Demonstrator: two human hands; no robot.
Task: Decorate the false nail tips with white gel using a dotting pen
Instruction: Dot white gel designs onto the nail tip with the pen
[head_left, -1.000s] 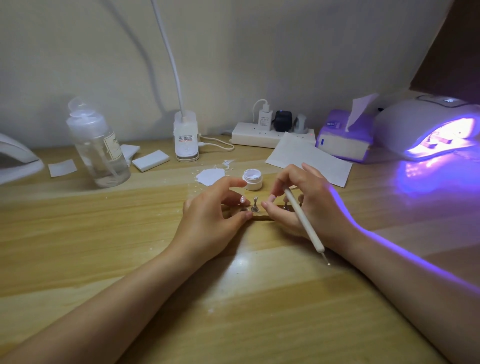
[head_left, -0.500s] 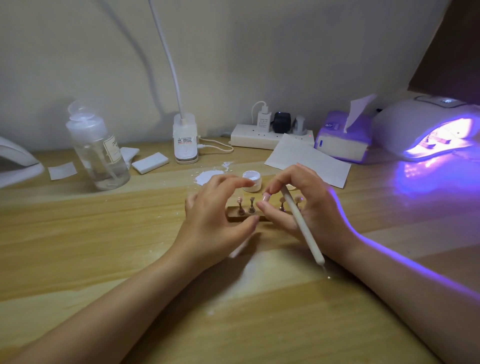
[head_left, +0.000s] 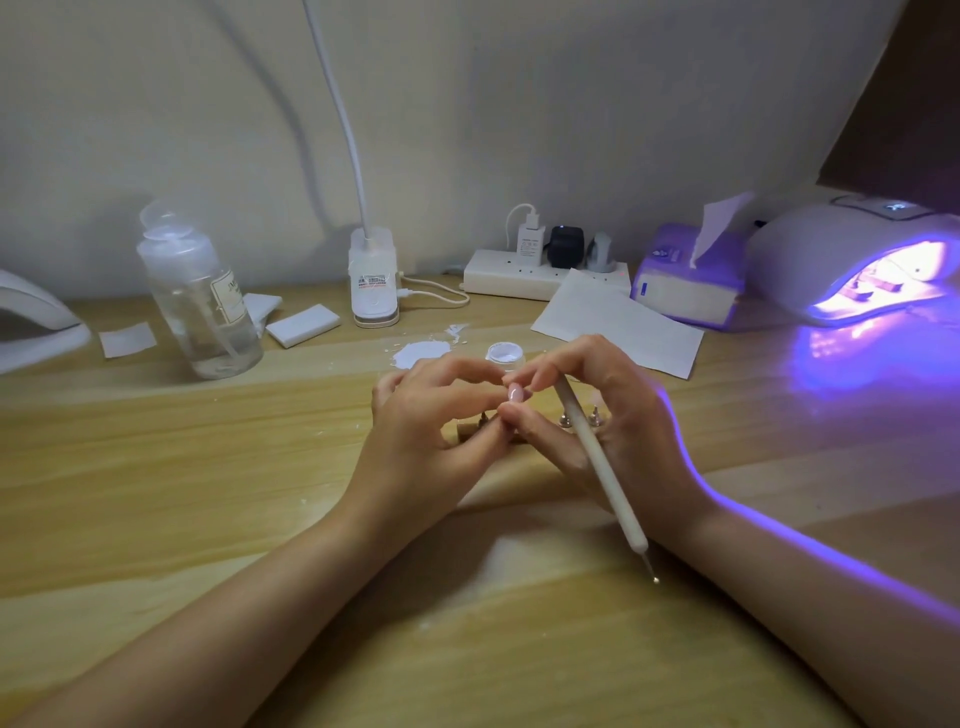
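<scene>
Both your hands pinch one pink nail tip (head_left: 515, 393); your right hand (head_left: 618, 415) also grips the dotting pen (head_left: 597, 457). Squeeze unevenly and the nail tip could flick off.

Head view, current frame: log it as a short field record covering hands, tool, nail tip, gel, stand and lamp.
left hand: pinches the pale pink false nail tip from the left
right hand: fingertips on the same tip; holds the white dotting pen
pen tip: metal ball end points toward the camera, away from the nail
small open white gel jar: on the wooden table, behind the hands
wooden nail stand: mostly hidden by the hands
white UV nail lamp: lit purple, far right
</scene>
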